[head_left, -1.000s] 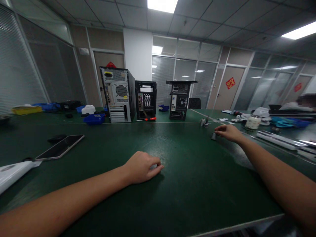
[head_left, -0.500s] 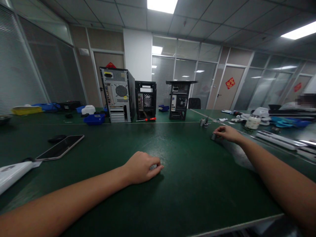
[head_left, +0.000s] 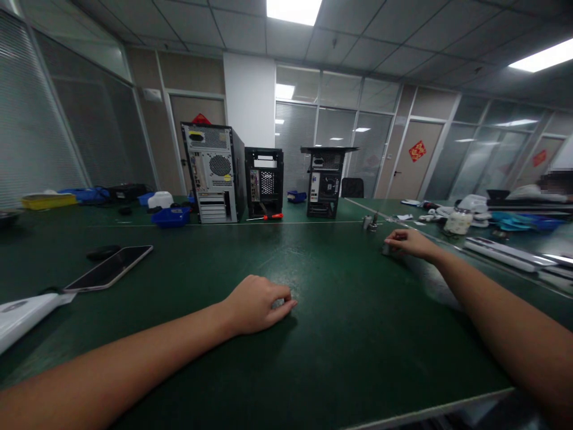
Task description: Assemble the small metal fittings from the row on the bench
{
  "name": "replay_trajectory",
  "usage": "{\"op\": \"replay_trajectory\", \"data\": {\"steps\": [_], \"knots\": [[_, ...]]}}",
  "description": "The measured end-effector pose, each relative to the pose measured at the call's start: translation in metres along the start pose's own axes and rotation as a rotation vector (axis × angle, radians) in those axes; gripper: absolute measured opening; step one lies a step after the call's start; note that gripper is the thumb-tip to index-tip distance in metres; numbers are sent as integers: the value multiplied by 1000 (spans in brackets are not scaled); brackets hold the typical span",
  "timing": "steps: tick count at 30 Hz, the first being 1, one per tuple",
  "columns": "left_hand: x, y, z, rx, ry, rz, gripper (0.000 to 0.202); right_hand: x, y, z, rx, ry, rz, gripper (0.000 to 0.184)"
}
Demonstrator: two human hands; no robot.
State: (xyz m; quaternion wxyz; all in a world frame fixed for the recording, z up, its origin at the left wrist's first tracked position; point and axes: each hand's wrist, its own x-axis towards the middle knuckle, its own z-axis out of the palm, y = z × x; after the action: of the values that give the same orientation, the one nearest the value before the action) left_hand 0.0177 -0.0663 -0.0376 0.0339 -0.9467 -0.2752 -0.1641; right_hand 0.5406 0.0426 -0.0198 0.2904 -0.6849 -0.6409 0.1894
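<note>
My left hand (head_left: 257, 303) rests on the green table mat (head_left: 335, 334) in the middle, fingers curled over a small pale thing that I cannot make out. My right hand (head_left: 409, 243) reaches far out to the right, its fingers closed round a small grey metal cylinder (head_left: 385, 249) standing on the mat. Two more small metal parts (head_left: 369, 223) stand a little beyond it.
Three computer cases (head_left: 215, 172) stand at the table's far side with a red-handled screwdriver (head_left: 268, 217) before them. A phone (head_left: 110, 267) and a white device (head_left: 22, 310) lie at the left. Blue bins (head_left: 171, 215) sit far left; keyboards and clutter (head_left: 501, 251) lie right.
My right hand has closed its fingers onto the small grey cylinder and shifted slightly. My left hand has stayed still.
</note>
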Motion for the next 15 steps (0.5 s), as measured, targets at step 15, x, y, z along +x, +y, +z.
{"op": "replay_trajectory", "data": {"steps": [15], "knots": [[2,1,-1,-10,-7,-1,33,10,13,9,-97,-33,-92,63]]}}
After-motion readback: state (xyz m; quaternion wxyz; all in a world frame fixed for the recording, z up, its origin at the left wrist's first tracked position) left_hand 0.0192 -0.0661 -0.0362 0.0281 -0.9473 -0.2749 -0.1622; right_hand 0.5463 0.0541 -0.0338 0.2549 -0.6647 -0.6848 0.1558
